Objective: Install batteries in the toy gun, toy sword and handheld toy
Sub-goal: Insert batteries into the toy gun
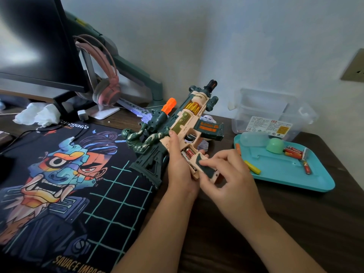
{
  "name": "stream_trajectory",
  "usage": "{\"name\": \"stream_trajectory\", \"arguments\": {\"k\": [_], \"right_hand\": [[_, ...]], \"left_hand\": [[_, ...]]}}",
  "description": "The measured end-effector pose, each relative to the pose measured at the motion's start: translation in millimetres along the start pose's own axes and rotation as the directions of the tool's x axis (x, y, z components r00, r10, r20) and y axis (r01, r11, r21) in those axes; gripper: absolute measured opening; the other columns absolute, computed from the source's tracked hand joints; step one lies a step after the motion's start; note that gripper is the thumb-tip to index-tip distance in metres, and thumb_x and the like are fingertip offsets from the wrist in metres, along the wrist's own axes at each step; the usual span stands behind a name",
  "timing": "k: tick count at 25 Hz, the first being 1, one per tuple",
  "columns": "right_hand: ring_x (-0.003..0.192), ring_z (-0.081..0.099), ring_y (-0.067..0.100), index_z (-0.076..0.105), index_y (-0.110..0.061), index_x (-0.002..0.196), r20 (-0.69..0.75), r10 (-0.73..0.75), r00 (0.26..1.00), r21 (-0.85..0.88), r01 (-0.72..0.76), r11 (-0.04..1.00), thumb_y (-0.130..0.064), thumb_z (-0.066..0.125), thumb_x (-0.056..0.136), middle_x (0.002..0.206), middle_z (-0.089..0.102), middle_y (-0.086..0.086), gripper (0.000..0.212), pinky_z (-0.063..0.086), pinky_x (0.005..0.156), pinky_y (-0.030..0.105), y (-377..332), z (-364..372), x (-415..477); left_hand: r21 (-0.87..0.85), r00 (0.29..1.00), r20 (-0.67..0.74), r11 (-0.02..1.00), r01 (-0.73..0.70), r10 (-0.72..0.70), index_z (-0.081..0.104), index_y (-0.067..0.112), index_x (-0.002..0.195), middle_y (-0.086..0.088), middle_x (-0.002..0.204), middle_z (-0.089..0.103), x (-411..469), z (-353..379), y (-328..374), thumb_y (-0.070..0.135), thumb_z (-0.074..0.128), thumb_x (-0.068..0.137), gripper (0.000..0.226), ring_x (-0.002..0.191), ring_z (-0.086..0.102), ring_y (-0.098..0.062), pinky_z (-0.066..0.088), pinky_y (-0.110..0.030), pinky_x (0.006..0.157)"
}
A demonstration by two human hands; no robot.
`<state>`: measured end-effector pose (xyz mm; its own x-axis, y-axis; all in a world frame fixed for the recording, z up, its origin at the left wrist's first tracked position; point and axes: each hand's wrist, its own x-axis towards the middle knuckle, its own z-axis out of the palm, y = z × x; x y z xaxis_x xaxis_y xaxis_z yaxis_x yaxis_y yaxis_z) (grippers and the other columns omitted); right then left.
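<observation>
Dark desk (256, 223), teal tray (285, 174) beside toy gun (185, 123)

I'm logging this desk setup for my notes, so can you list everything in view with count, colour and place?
toy gun: one, beige and dark green, held above desk centre
battery cover: one, beige-green, at the open grip
batteries in grip: two visible, red
tray: one, teal, right
loose batteries: several, red, on tray
clear bin: one, behind tray
headphones: one, pink, on stand
monitor: one, black, left
desk mat: one, printed, left
tissue: white, under monitor
left hand: holds gun
right hand: holds cover
</observation>
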<state>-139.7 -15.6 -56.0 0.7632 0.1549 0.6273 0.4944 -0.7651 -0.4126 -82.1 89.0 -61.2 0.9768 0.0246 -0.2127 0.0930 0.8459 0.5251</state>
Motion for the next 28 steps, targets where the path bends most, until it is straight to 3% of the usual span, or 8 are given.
{"name": "stream_trajectory", "arguments": {"k": [5, 12, 16, 20, 23, 25, 28], "right_hand": [[0.091, 0.044, -0.008, 0.071, -0.013, 0.104, -0.005, -0.030, 1.000, 0.002, 0.030, 1.000, -0.016, 0.073, 0.079, 0.098, 0.055, -0.002, 0.026, 0.038, 0.076, 0.001, -4.8, 2.9, -2.9], [0.090, 0.047, -0.004, 0.071, -0.013, 0.108, 0.010, -0.003, 1.000, 0.039, 0.003, 0.999, -0.019, 0.073, 0.080, 0.101, 0.054, -0.002, 0.029, 0.042, 0.075, 0.005, -1.6, 9.2, -5.6], [0.101, 0.045, -0.004, 0.060, -0.027, 0.127, 0.207, 0.023, 0.978, 0.065, -0.037, 0.997, -0.032, 0.062, 0.088, 0.109, 0.041, -0.014, 0.039, 0.044, 0.079, 0.009, -0.2, 2.7, -2.6], [0.111, 0.035, -0.008, 0.039, -0.050, 0.137, 0.455, 0.037, 0.890, 0.019, -0.051, 0.999, -0.044, 0.059, 0.088, 0.110, 0.030, -0.023, 0.054, 0.038, 0.082, 0.008, 8.1, -14.6, 4.0], [0.116, 0.035, -0.007, 0.042, -0.040, 0.140, 0.430, -0.053, 0.901, -0.021, 0.068, 0.997, -0.040, 0.064, 0.086, 0.130, 0.029, -0.022, 0.058, 0.033, 0.092, 0.008, 8.4, -17.1, 5.3], [0.127, 0.033, -0.006, 0.043, -0.032, 0.142, 0.426, -0.110, 0.898, -0.016, 0.130, 0.991, -0.035, 0.063, 0.088, 0.146, 0.029, -0.023, 0.058, 0.028, 0.103, 0.014, 6.9, -14.1, 4.5], [0.137, 0.020, -0.012, 0.038, -0.035, 0.144, 0.452, -0.114, 0.885, 0.006, 0.125, 0.992, -0.033, 0.060, 0.091, 0.149, 0.024, -0.029, 0.057, 0.018, 0.108, 0.012, 6.7, -12.8, 3.9]], "left_hand": [[0.024, 0.998, -0.046, 0.999, 0.043, -0.042, 0.066, 0.011, 0.113, -0.005, 0.069, 0.062, -3.5, 2.2, 1.5, 0.066, 0.054, 0.086, 0.062, 0.055, 0.057, -0.014, 0.051, -0.026, 0.053], [0.034, 0.998, -0.058, 0.999, 0.015, -0.013, 0.067, 0.011, 0.108, -0.005, 0.070, 0.064, -3.8, 1.5, 2.6, 0.063, 0.052, 0.089, 0.057, 0.052, 0.058, -0.013, 0.052, -0.024, 0.051], [0.006, 0.996, -0.077, 0.999, 0.035, -0.034, 0.066, 0.010, 0.104, -0.004, 0.067, 0.061, -4.9, 2.8, 7.1, 0.062, 0.053, 0.090, 0.055, 0.054, 0.057, -0.014, 0.050, -0.025, 0.054], [0.012, 0.997, -0.060, 0.999, 0.038, -0.038, 0.066, 0.009, 0.113, -0.005, 0.068, 0.063, -4.5, 1.7, 9.3, 0.060, 0.053, 0.092, 0.057, 0.055, 0.057, -0.014, 0.051, -0.024, 0.050], [0.007, 0.999, -0.016, 0.999, 0.041, -0.041, 0.065, 0.010, 0.123, -0.007, 0.082, 0.069, -4.3, 0.6, 9.2, 0.059, 0.052, 0.092, 0.059, 0.065, 0.063, -0.017, 0.054, -0.027, 0.055], [-0.024, 0.999, 0.020, 0.999, 0.033, -0.032, 0.068, 0.013, 0.119, -0.008, 0.094, 0.074, -5.3, 0.8, 9.3, 0.055, 0.051, 0.094, 0.051, 0.074, 0.068, -0.018, 0.056, -0.028, 0.060], [-0.017, 0.999, -0.034, 1.000, 0.018, -0.019, 0.071, 0.017, 0.107, -0.004, 0.085, 0.072, -5.9, 1.1, 9.0, 0.053, 0.053, 0.094, 0.042, 0.061, 0.061, -0.013, 0.052, -0.025, 0.057]]}}
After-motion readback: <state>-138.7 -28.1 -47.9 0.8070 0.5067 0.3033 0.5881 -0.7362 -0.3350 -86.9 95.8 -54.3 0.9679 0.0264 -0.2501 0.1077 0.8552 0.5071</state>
